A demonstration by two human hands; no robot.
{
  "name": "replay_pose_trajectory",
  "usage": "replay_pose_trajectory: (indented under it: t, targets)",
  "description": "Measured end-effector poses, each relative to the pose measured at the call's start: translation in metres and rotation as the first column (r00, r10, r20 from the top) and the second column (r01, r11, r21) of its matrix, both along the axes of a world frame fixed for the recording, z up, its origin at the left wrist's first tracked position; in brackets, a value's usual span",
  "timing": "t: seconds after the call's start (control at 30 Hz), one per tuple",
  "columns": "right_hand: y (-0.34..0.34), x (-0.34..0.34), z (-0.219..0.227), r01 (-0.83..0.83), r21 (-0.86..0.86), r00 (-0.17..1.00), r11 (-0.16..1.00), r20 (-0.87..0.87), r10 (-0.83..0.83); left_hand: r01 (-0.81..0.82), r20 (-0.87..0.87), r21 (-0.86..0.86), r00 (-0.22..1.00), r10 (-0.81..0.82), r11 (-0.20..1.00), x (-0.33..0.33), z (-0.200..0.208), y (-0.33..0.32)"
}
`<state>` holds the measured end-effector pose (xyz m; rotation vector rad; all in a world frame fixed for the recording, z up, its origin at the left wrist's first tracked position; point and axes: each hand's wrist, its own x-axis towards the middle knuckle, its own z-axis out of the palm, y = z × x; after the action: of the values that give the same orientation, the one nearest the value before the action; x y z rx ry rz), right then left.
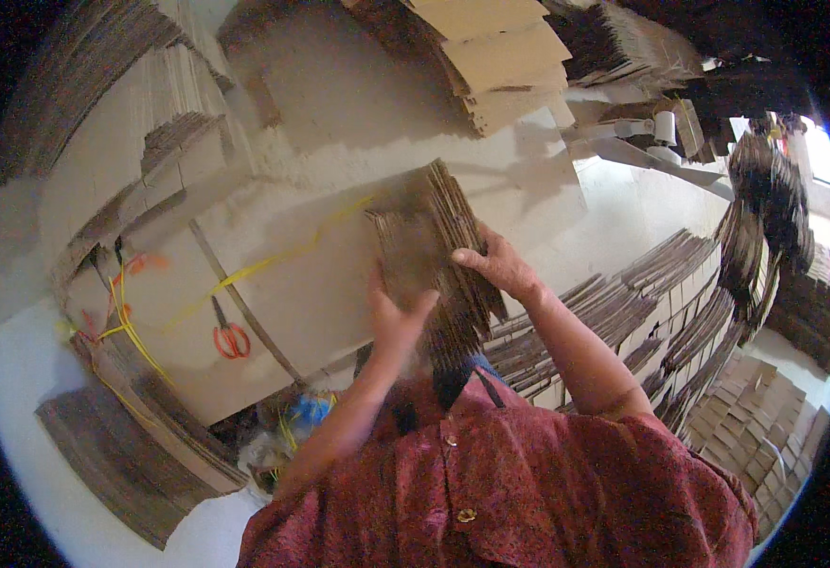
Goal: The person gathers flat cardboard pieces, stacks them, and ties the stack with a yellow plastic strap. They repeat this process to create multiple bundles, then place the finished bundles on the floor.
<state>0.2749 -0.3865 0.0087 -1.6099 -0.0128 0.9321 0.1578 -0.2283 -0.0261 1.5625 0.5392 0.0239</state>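
Note:
Upright between my two hands stands a bundle of folded brown cardboard sheets [460,275], its layered edges showing; its near left part is blurred. On its left side rests my left hand [398,308], fingers partly hidden and smeared. Against the right side presses my right hand [502,265], thumb over the edges and fingers round the back. Beneath the bundle is a flat cardboard surface [292,322]. To the left on it lie scissors [232,339] with red-orange handles and a yellow strap [273,257] that runs up to the bundle.
Tall cardboard stacks [173,123] stand at the far left, more [505,57] at the far middle. Rows of cardboard pieces [614,303] line my right. Yellow straps [126,317] hang at the left edge. A blue plastic scrap [311,410] lies below my left forearm.

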Motion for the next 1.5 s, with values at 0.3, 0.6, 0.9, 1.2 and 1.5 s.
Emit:
replay_pose_trajectory:
  t: [0.3, 0.6, 0.9, 1.2, 1.5]
  targets:
    - [-0.030, -0.025, -0.029, -0.111, -0.084, 0.982, 0.990, 0.144, 0.123, -0.119, -0.120, -0.094, 0.987, 0.107, 0.989, -0.006, -0.011, -0.009]
    - [0.006, -0.035, 0.014, 0.038, 0.042, 0.997, 0.998, 0.065, -0.041, -0.191, -0.167, -0.315, 0.975, 0.143, 0.930, -0.009, -0.001, -0.006]
    - [-0.006, -0.029, -0.018, 0.001, 0.043, 1.000, 0.999, -0.004, -0.001, -0.065, -0.189, -0.015, 0.980, 0.061, 0.998, -0.003, -0.038, -0.006]
    - [-0.009, -0.036, -0.023, 0.007, 0.052, 1.000, 0.999, 0.010, -0.008, -0.293, -0.250, -0.325, 0.944, 0.217, 0.899, 0.009, 0.005, -0.007]
    - [0.045, -0.050, 0.037, -0.122, -0.223, 0.869, 0.967, 0.446, 0.213, -0.234, -0.214, -0.199, 0.958, 0.191, 0.952, -0.020, 0.021, 0.050]
